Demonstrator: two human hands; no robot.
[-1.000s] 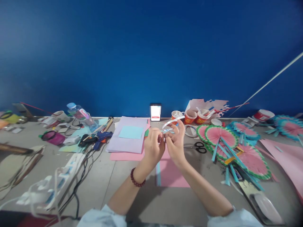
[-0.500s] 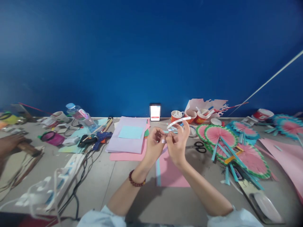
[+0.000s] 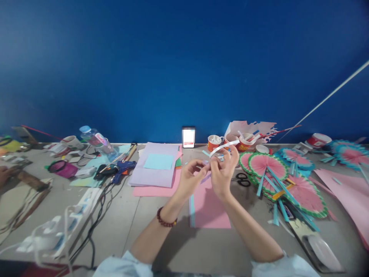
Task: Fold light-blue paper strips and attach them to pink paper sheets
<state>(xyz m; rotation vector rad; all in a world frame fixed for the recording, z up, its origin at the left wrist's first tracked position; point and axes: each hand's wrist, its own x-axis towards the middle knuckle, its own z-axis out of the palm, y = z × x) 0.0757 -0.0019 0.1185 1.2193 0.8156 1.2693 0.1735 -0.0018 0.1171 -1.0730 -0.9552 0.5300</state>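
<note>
Strip [image 3: 225,147], white and narrow, arches above the right hand [image 3: 222,175], its long axis running from the gathered fingertips up and off to the right. That hand is the nearer: thumb and forefinger pinch the strip's lower part, the other fingers raised beneath the arch. The left hand [image 3: 188,175] sits to the left, its thumb and fingertips just beside the pinch; whether they grip paper, I cannot tell. Pink paper [image 3: 211,211] lies below both on the bench [image 3: 118,219].
</note>
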